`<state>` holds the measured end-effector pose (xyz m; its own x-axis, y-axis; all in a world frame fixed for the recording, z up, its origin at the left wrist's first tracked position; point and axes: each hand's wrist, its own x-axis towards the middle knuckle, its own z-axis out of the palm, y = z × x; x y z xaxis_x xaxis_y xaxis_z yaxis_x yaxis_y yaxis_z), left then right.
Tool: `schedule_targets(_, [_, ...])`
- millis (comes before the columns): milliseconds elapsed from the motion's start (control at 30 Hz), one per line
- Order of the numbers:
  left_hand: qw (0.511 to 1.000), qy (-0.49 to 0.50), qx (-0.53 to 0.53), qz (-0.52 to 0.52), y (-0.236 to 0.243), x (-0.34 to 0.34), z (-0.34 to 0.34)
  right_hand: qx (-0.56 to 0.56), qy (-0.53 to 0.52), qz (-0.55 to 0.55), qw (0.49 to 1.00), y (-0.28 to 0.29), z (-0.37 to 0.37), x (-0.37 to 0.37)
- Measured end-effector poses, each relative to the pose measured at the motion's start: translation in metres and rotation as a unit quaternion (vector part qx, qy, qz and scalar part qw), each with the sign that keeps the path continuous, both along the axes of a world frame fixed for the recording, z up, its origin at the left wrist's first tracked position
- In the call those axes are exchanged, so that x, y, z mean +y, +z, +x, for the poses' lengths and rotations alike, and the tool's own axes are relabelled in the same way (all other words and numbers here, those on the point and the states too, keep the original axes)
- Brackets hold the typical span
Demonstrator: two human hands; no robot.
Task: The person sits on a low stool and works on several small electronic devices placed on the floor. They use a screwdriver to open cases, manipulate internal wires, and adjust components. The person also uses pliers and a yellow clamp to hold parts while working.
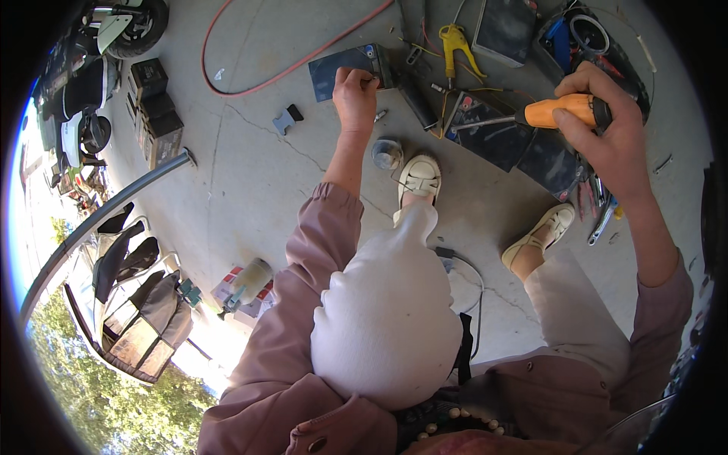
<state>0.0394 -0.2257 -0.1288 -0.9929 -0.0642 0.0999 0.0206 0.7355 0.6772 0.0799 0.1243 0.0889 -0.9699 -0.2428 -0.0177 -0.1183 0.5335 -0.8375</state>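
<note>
An orange-handled screwdriver [557, 114] is gripped in my right hand [610, 133], its shaft pointing left over a dark block-shaped battery [485, 140]. My left hand [355, 95] is closed, fingers curled together at the right end of another dark battery [334, 72] on the floor. What those fingers pinch, if anything, is hidden. A black cylinder [415, 100] lies just right of that battery. A small round container [387, 154] stands by my left shoe.
A yellow hand tool [455, 49] and thin wires lie between the batteries. Beyond my right hand is a cluttered black tray [618, 64]. Pliers and a wrench [603, 220] lie near my right shoe. A red hose [265, 89] curves across the floor; stacked batteries [155, 121] stand left.
</note>
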Motion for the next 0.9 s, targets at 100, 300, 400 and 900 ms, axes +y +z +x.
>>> schedule_targets(100, [1.000, -0.016, 0.020, 0.001, -0.003, -0.002, -0.001, -0.004, -0.004, -0.012, 1.000, 0.004, -0.001, -0.006])
schedule_targets(300, [0.986, 0.106, 0.017, 0.128, 0.019, 0.009, 0.019, 0.025, 0.027, -0.016, 0.999, 0.009, -0.022, -0.034])
schedule_targets(400, [0.955, 0.191, -0.063, 0.217, 0.009, 0.002, 0.049, 0.110, 0.081, 0.006, 0.991, 0.002, -0.046, -0.062])
schedule_targets(900, [0.665, 0.093, -0.350, 0.653, 0.008, 0.043, 0.073, 0.159, 0.151, 0.077, 0.973, -0.011, -0.087, -0.162])
